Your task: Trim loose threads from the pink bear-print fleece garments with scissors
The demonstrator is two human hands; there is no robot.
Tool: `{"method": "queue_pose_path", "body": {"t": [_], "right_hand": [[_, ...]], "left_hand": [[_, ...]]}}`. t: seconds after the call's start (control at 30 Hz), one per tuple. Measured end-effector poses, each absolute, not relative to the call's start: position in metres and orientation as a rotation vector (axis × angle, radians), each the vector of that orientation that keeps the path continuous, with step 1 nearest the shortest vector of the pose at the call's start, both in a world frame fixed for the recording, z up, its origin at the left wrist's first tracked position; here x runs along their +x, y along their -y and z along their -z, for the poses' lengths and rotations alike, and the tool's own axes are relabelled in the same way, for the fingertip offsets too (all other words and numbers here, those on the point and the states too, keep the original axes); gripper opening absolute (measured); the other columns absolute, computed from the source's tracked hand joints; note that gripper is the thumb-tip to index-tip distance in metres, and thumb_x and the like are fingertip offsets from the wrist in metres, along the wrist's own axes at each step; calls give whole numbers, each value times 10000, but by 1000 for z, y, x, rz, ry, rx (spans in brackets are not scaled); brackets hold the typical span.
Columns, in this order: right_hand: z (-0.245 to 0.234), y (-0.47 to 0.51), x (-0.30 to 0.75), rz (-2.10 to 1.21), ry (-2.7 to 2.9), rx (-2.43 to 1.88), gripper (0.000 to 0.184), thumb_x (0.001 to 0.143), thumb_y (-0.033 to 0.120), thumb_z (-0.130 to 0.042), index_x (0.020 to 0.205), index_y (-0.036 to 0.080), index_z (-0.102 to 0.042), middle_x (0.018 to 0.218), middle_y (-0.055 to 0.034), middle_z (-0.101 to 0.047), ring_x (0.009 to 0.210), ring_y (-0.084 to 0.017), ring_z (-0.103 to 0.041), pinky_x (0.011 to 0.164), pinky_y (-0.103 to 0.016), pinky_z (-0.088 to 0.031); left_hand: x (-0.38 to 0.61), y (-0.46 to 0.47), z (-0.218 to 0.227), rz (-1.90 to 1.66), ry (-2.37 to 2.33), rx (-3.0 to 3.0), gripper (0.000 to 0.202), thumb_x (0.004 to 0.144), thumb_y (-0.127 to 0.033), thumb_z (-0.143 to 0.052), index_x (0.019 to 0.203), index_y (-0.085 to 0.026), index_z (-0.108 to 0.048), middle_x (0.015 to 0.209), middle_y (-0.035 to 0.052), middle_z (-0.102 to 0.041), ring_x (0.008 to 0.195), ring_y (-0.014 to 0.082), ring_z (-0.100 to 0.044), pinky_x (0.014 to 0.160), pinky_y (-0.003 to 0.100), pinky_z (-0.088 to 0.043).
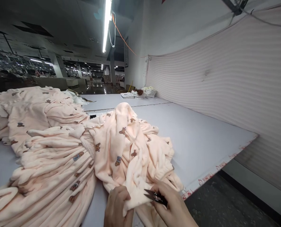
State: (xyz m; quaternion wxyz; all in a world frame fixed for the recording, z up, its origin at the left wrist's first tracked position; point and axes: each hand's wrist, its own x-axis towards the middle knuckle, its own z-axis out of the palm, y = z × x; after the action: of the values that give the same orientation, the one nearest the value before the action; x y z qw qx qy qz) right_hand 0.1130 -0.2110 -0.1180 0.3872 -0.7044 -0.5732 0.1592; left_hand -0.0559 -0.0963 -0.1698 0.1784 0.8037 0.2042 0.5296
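Note:
A pale peach plush garment (128, 142) with small bear prints lies bunched on the table in front of me. My left hand (118, 205) is closed on its near edge, fingers curled over the cloth. In my right hand (170, 205) is a pair of black thread snips (156, 197), the blades a little apart and pointing left over the cloth. The fingers of that hand are wrapped round the handles. Whether the blades touch any thread is too small to tell. More gathered cloth of the same print (57, 170) spreads to the left.
A grey-white table (190, 126) carries the cloth, and its taped front edge runs along the right. Stacks of papers or folded pieces (140, 92) stand at the far end. Striped fabric (216, 75) hangs on the right wall. A lit tube lamp (106, 25) hangs above.

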Motion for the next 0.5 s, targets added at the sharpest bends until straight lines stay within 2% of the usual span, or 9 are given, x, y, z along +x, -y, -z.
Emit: {"method": "queue_pose_path", "body": {"t": [0.1, 0.17, 0.33, 0.43, 0.5], "right_hand": [[111, 226, 115, -382, 1541, -1689, 244, 840, 240, -574, 1080, 233, -620, 1002, -44, -642, 919, -184, -609, 774, -247, -463], [107, 230, 114, -312, 1579, -1717, 246, 874, 292, -547, 1097, 233, -634, 1008, -64, -648, 916, -199, -616, 783, -267, -471], [116, 232, 121, -344, 1507, -1760, 214, 908, 271, -491, 995, 249, -684, 945, -48, -689, 894, -192, -641, 788, -259, -484], [138, 246, 134, -369, 1386, -1758, 256, 866, 286, -540, 1103, 243, -628, 1130, -67, -660, 1075, -217, -592, 908, -284, -453], [157, 260, 137, -413, 1381, -1815, 381, 781, 208, -579, 1161, 234, -580, 1185, -76, -633, 1098, -226, -582, 926, -291, -444]], "left_hand": [[-56, 98, 177, -1523, -425, 2435, 203, 770, -32, -496, 898, -189, -480, 891, 49, -527, 832, 168, -538, 728, 268, -493], [-54, 101, 179, -1507, -419, 2466, 216, 764, -19, -494, 903, -184, -480, 908, 56, -521, 847, 170, -536, 740, 274, -495], [-50, 112, 172, -1405, -495, 2449, 233, 728, -24, -504, 858, -215, -477, 995, 64, -528, 926, 192, -544, 786, 306, -484], [-50, 113, 162, -1281, -690, 2250, 204, 723, -60, -509, 795, -236, -435, 1169, 89, -525, 1112, 242, -509, 907, 389, -441], [-52, 109, 155, -1231, -767, 2067, 181, 732, -76, -479, 761, -241, -409, 1257, 94, -514, 1224, 262, -450, 988, 447, -378]]}}
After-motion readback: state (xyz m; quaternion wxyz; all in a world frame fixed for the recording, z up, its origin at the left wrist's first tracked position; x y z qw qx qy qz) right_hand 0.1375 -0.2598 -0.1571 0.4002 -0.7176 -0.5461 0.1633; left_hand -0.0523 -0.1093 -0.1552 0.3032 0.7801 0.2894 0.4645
